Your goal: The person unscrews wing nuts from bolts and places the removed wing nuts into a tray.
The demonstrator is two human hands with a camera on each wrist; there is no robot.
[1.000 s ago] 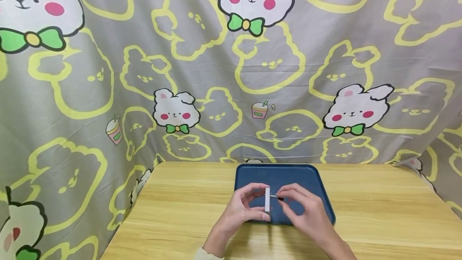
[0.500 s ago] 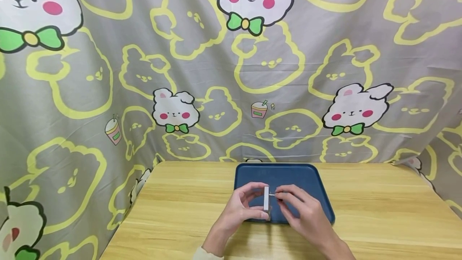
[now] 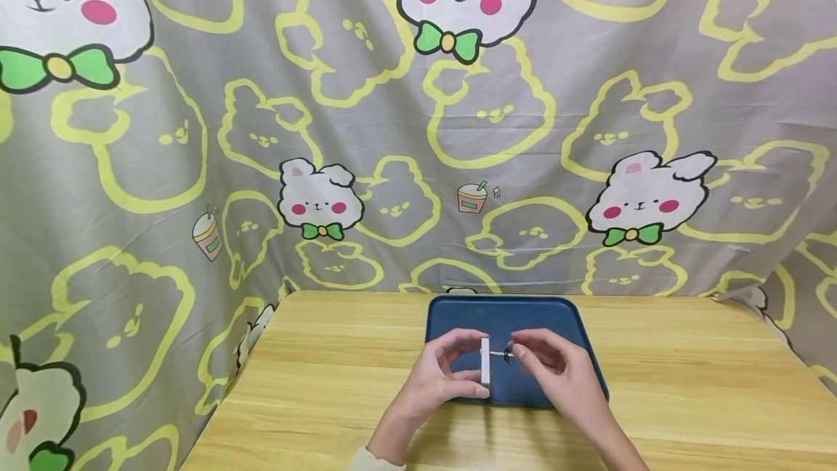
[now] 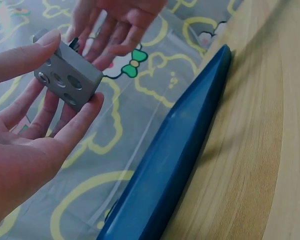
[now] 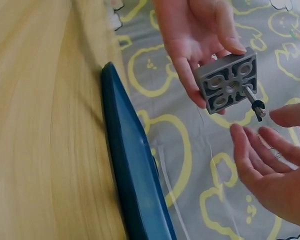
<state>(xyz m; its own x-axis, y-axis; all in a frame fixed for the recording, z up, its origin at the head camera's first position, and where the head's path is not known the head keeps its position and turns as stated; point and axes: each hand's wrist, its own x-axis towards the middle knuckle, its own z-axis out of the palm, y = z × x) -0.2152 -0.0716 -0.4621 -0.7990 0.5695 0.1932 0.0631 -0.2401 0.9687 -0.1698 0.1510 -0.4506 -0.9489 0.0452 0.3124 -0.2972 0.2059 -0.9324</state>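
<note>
My left hand (image 3: pixel 434 373) holds a grey square block (image 5: pixel 210 75) upright by its edges, thumb on one edge and fingers on the opposite one. Round holes show on its face in the left wrist view; its ribbed, hollowed side faces my right hand. From one of the block's corner holes a metal screw (image 5: pixel 248 93) sticks out toward the right hand, with a small black piece (image 5: pixel 258 105) around its shaft. The black piece looks blurred in the head view. My right hand (image 3: pixel 569 369) is beside the screw's free end, thumb and fingers spread apart with nothing between them.
Beneath the hands a dark blue tray (image 3: pixel 497 310) lies on the wooden table (image 3: pixel 340 355). A grey curtain (image 3: pixel 386 129) with yellow outlines and white rabbit faces hangs behind the table and along the left.
The right fingers were at the black piece on the screw; they have since spread and drawn back slightly to the right. The left hand keeps the block in nearly the same place.
</note>
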